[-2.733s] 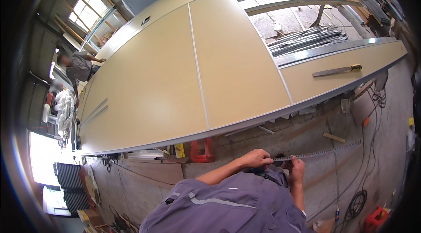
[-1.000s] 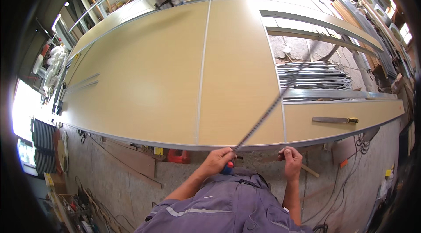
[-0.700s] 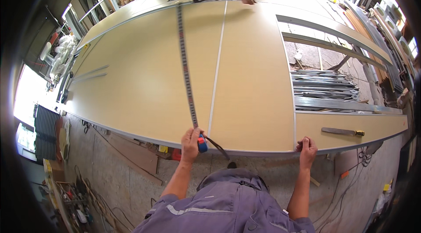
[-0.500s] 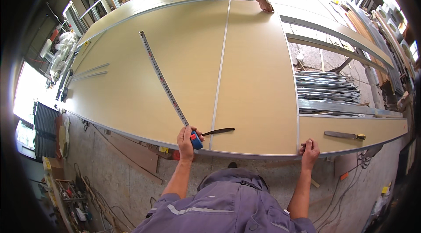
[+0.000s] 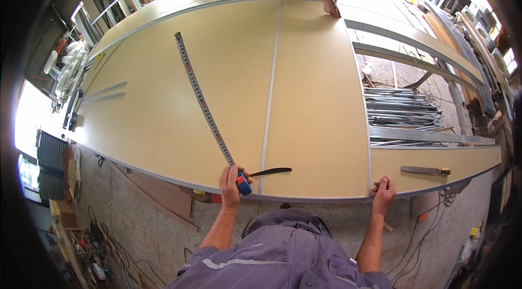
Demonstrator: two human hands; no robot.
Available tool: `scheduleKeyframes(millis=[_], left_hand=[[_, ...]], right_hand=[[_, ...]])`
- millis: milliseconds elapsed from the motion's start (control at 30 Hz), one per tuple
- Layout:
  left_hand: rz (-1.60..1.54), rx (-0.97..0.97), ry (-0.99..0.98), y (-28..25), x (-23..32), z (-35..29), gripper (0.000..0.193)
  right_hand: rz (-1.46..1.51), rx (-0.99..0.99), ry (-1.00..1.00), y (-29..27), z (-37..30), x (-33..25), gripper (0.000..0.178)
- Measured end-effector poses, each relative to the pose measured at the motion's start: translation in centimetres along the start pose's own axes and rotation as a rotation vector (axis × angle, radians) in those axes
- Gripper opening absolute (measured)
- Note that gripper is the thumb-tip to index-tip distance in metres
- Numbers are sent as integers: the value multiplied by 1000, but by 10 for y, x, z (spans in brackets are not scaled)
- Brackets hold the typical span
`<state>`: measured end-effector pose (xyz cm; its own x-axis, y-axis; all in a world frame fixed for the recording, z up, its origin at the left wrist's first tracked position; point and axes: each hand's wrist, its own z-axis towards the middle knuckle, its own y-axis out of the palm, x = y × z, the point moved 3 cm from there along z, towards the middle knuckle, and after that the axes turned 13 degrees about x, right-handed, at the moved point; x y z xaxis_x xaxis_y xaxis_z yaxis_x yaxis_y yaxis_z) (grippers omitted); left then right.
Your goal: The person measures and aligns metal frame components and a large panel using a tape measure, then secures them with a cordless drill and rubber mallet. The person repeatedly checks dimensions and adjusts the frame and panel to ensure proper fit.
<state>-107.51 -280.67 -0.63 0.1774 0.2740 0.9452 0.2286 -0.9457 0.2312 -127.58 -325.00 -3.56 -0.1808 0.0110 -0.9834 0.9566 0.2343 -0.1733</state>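
Near the front edge of a large pale yellow panel (image 5: 321,98), my left hand (image 5: 230,188) is closed around a blue tape measure (image 5: 244,184) with a red button. Its metal blade (image 5: 202,103) extends far across the panel, slanting up to the left. A black strap (image 5: 274,171) trails rightward from the tape's case onto the panel. My right hand (image 5: 384,191) rests at the panel's front edge by a metal seam, fingers curled together; whatever they may hold is hidden. A file (image 5: 420,170) with a black and yellow handle lies just right of that hand.
Across the panel, a co-worker's hand (image 5: 330,7) is at the far edge. Open framework on the right has metal rails (image 5: 429,135) above a stack of metal bars (image 5: 402,108). Thin metal strips (image 5: 103,93) lie on the panel's left; cables (image 5: 435,229) run over the floor.
The view has shifted slightly. The co-worker has moved right and stands more upright, hand still at the far edge. My two hands keep their places, and the tape blade stays extended.
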Motion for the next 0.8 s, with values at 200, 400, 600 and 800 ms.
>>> scheduleKeyframes(millis=[200, 400, 600, 800], left_hand=[[-9, 1, -3, 0, -1, 0, 26], [4, -3, 8, -1, -1, 0, 27], [-4, 5, 1, -2, -2, -1, 27], [14, 9, -2, -1, -3, 0, 27]], right_hand=[[-10, 2, 17, 0, 0, 0, 17], [-25, 16, -6, 1, -1, -2, 16], [-55, 6, -31, -1, 1, 3, 16], [-53, 16, -17, -1, 2, 4, 16]])
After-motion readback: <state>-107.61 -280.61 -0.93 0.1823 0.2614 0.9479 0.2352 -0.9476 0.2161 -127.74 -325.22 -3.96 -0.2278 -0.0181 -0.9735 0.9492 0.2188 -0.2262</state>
